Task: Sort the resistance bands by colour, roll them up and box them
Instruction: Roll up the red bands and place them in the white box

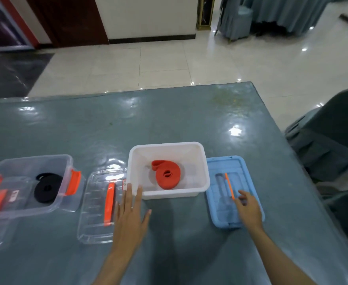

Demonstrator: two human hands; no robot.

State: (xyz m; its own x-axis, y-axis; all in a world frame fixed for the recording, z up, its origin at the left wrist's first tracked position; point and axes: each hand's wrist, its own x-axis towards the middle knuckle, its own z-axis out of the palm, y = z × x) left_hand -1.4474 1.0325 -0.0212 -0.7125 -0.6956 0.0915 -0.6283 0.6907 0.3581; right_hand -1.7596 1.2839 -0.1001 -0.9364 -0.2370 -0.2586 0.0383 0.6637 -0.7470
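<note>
**Both bands boxed, lids still off**

Left of the white box (pixel 201 161), a rolled black band (pixel 48 190) sits in the clear box (pixel 70 161). The left hand (pixel 130 214), grip open, hovers beside the white box holding the red band (pixel 167 177). The right hand (pixel 248 208), grip relaxed, touches the blue lid (pixel 249 173). The bands look soft and springy, best pinched across the coil.

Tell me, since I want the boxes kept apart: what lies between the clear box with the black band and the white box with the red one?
In the head view, a clear lid with an orange handle lies flat between the clear box and the white box.
</note>
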